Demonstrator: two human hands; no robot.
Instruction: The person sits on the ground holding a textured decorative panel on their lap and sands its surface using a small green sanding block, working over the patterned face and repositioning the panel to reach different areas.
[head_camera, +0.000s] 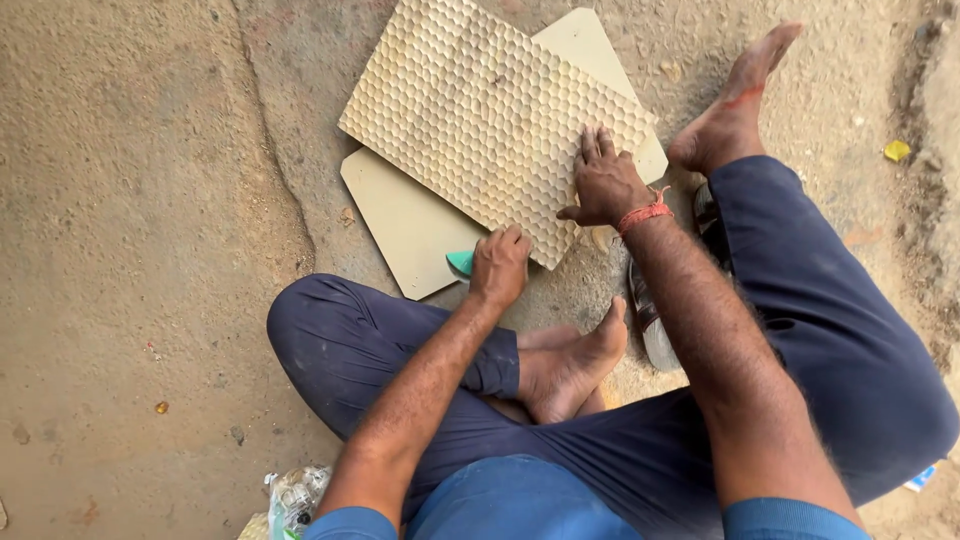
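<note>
A tan panel with a honeycomb-textured surface (480, 110) lies tilted on top of a plain flat board (400, 225) on the ground. My left hand (500, 265) is closed around a small green piece (460, 262) and presses it against the panel's near edge. My right hand (603, 182) rests flat on the panel's right corner, fingers spread, with a red thread around the wrist. I sit on the ground with legs folded, in dark blue trousers.
Rough dusty concrete ground (130, 200) with a crack running down it lies all around. A sandal (650, 320) sits under my right leg. A crumpled plastic wrapper (290, 495) is by my left knee. A yellow scrap (897, 150) lies at far right.
</note>
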